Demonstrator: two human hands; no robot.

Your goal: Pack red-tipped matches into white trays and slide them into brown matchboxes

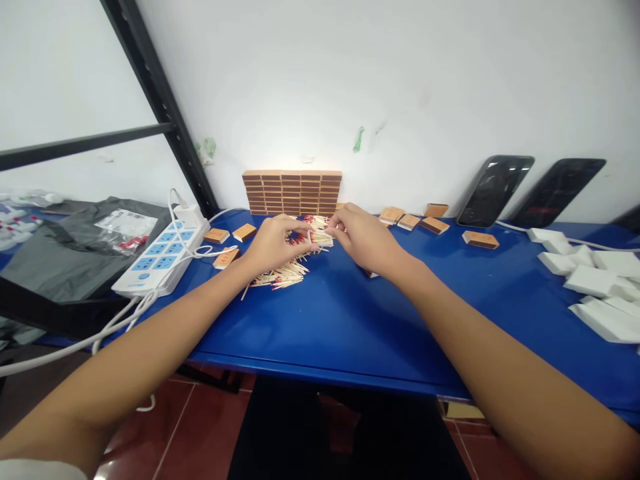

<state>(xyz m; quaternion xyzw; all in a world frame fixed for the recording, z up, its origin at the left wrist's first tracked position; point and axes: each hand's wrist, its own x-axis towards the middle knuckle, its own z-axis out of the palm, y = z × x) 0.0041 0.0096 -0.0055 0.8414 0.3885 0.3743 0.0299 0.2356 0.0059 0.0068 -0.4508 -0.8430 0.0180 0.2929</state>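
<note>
A heap of red-tipped matches lies on the blue table in front of a stacked wall of brown matchboxes. My left hand rests on the heap, fingers curled and pinching a few matches. My right hand meets it from the right, fingers pinched on matches at the top of the heap. A small box partly shows under my right wrist.
Loose matchboxes lie right of the heap and a few more to its left. A white power strip with cables sits at the left edge. White boxes crowd the far right. Two dark phones lean on the wall.
</note>
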